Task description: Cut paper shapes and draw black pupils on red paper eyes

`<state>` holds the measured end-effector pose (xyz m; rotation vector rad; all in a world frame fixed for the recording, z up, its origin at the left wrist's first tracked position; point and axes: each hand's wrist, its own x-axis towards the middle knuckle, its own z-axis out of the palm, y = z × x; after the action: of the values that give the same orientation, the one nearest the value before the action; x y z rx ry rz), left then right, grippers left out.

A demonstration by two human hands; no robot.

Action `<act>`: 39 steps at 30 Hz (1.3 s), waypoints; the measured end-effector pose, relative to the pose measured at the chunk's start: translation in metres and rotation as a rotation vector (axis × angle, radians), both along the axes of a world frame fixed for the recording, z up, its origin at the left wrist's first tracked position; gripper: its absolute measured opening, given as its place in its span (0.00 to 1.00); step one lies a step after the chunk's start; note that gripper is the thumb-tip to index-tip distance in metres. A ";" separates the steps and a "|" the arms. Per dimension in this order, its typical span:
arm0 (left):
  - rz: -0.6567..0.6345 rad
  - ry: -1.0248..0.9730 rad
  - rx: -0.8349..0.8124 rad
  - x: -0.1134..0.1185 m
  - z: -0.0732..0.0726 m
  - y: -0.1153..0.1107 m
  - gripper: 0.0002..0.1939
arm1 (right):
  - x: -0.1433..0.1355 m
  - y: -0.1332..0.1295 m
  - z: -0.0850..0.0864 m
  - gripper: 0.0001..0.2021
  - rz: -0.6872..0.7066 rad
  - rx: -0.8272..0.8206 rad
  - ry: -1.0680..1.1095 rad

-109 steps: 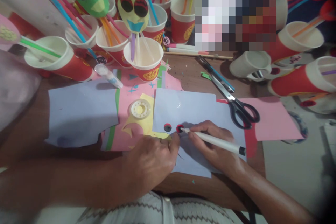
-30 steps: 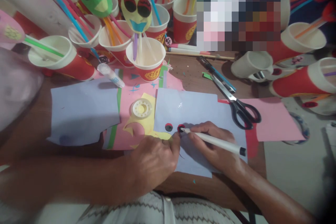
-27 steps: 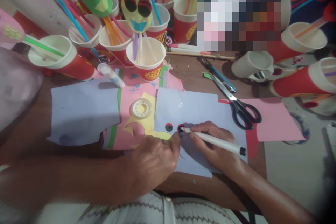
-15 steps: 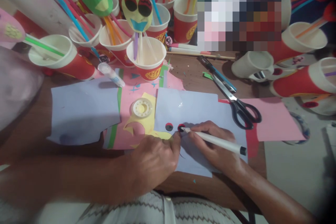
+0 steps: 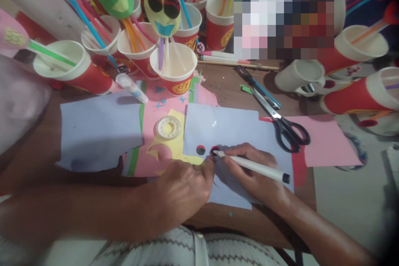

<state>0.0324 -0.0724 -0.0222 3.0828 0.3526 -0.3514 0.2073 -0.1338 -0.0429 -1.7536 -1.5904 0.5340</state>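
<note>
My right hand (image 5: pixel 254 170) is closed around a white marker (image 5: pixel 262 168) with a black end. Its tip touches a small red paper disc (image 5: pixel 214 149) that is mostly black on top. Curled beside it, my left hand (image 5: pixel 187 183) presses a fingertip at the lower edge of that disc; its other fingers are folded and partly hidden. A second red-and-black disc (image 5: pixel 200 150) lies just to the left. Both discs rest on light blue paper (image 5: pixel 233 126). Left of the discs, a white ring-shaped lid (image 5: pixel 168 127) sits on yellow paper (image 5: pixel 177 149).
Black-handled scissors (image 5: pixel 289 133) lie to the right, beside a blue pen. A glue stick (image 5: pixel 132 88) rests at the left, above another blue sheet (image 5: pixel 99 133). Red-and-white paper cups (image 5: pixel 174 70) with straws and paper faces line the back. A white mug (image 5: pixel 299 77) stands back right.
The marker's rear end has dipped slightly left while its tip stays on the same disc. My left hand has hardly moved.
</note>
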 end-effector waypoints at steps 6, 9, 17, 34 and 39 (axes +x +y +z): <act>-0.003 0.022 0.001 0.002 0.004 0.001 0.28 | 0.000 0.000 0.001 0.06 0.006 0.018 -0.024; 0.004 0.036 -0.014 0.003 0.005 0.002 0.27 | -0.001 0.000 0.002 0.07 -0.004 0.012 -0.025; -0.002 -0.001 0.001 0.001 0.001 0.000 0.28 | 0.000 -0.001 0.001 0.05 0.005 0.009 -0.011; -0.009 0.036 0.006 0.001 0.001 0.001 0.26 | 0.000 0.000 0.000 0.06 -0.017 0.004 -0.008; 0.008 0.008 0.004 0.002 0.003 0.001 0.25 | 0.000 -0.001 0.000 0.05 -0.002 0.006 0.018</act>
<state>0.0346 -0.0713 -0.0196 3.0835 0.3663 -0.3636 0.2073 -0.1344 -0.0433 -1.7415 -1.5759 0.5418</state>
